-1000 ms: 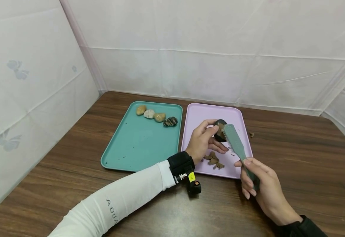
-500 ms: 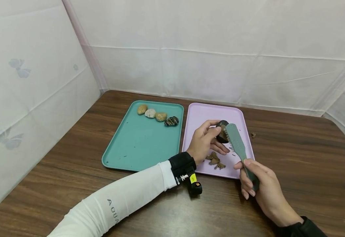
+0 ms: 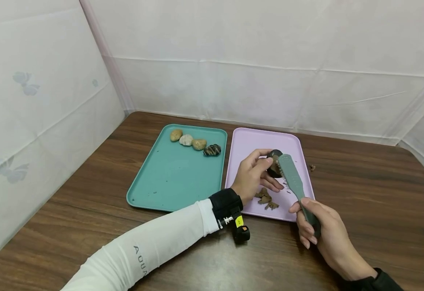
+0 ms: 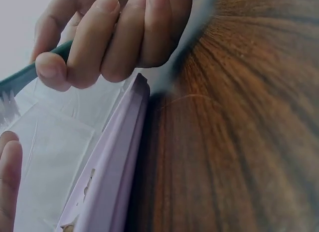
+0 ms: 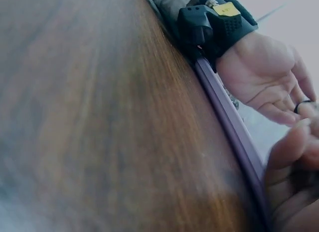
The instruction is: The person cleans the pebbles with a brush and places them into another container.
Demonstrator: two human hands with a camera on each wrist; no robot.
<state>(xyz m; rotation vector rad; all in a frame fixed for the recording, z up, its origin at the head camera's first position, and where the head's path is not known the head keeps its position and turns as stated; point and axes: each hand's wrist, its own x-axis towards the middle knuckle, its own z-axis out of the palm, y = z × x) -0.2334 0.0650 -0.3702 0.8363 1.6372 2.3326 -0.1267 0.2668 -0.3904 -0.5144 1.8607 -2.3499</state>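
Note:
In the head view my left hand [image 3: 249, 178] pinches a dark, rounded stone [image 3: 274, 171] with a brown patch on its face. My right hand [image 3: 329, 234] grips a green brush [image 3: 293, 176] by its handle, the bristles against that patch. Both are over the lilac tray [image 3: 261, 139], where crumbled brown bits [image 3: 264, 198] lie below the stone. In the left wrist view the right hand's fingers [image 4: 122, 40] wrap the brush handle [image 4: 22, 77]. The right wrist view shows the left hand's palm [image 5: 261, 67]; the stone is hidden there.
To the left a teal tray [image 3: 173, 173] carries several stones in a row, among them a white one [image 3: 186, 140] and a dark striped one [image 3: 212, 150]. A small brown crumb [image 3: 312, 167] lies on the wooden table [image 3: 372, 190] right of the lilac tray.
The head view has shifted slightly, carrying trays and hands a little to the right in the picture. Both holds stay the same, and the bristles stay against the stone.

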